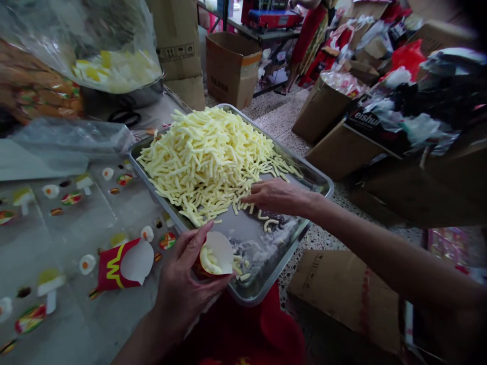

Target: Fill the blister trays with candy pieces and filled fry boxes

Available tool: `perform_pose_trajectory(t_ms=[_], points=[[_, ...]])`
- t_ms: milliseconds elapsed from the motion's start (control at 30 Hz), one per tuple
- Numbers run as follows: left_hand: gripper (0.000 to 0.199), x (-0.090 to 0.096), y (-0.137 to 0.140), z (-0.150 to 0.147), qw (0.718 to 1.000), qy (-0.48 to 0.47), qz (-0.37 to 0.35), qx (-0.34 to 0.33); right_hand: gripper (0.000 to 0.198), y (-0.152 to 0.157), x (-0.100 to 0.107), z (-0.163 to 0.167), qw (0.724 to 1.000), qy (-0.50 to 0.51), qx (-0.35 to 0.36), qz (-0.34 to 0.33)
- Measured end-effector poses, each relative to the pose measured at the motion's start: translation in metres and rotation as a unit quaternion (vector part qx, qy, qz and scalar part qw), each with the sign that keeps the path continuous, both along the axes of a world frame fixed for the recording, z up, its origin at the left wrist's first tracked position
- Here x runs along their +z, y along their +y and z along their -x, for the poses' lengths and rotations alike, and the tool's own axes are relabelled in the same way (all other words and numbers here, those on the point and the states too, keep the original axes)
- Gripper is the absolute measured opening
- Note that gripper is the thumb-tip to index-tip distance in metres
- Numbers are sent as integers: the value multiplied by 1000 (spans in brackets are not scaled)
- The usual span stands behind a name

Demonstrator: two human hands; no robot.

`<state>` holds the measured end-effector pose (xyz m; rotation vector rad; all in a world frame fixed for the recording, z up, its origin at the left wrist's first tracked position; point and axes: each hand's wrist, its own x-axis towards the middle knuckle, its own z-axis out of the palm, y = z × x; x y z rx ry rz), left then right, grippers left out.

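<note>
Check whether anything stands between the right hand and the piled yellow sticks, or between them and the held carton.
Nothing visible separates the right hand from the piled yellow sticks. At the carton, its raised white panel seems to screen the side facing the pile.

Pale-yellow sticks (pixel 213 157) heaped in metal tray (pixel 243 228); red carton (pixel 222 248), part-filled, mouth upward, at tray's edge.

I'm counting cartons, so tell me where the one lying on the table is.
In the head view, the red carton lies on the table left of centre, just left of the left hand, which holds the other carton.
</note>
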<state>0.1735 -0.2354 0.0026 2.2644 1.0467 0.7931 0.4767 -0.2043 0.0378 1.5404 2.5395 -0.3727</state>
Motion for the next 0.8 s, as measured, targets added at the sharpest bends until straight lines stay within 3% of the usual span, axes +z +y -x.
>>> perform_pose_trajectory(t_ms=[167, 333, 400, 467, 500, 567, 633, 667, 733, 800], points=[[90, 1, 3, -6, 1000, 2, 10, -27, 25, -1, -8, -4, 998, 17, -62, 15], [86, 8, 8, -17, 997, 20, 47, -58, 11, -9, -23, 2, 989, 6, -144, -30], [83, 11, 10, -21, 997, 25, 57, -55, 8, -14, -27, 3, 978, 53, -197, -47], [82, 12, 12, -25, 997, 23, 63, -49, 4, -21, -26, 6, 942, 175, -283, -54], [81, 12, 14, -27, 997, 21, 65, -47, 2, -26, -22, 9, 906, 260, -330, -45], [82, 10, 17, -34, 997, 16, 66, -48, 15, -37, -9, 23, 810, 433, -394, 3], [81, 8, 19, -41, 997, 11, 61, -49, 29, -49, 4, 44, 725, 557, -398, 78], [80, 7, 19, -45, 997, 7, 56, -47, 33, -54, 10, 54, 700, 592, -383, 114], [77, 6, 17, -50, 998, -8, 44, -41, 36, -61, 15, 71, 681, 617, -362, 155], [77, 7, 13, -52, 998, -31, 37, -38, 32, -65, 14, 81, 699, 596, -366, 150]])
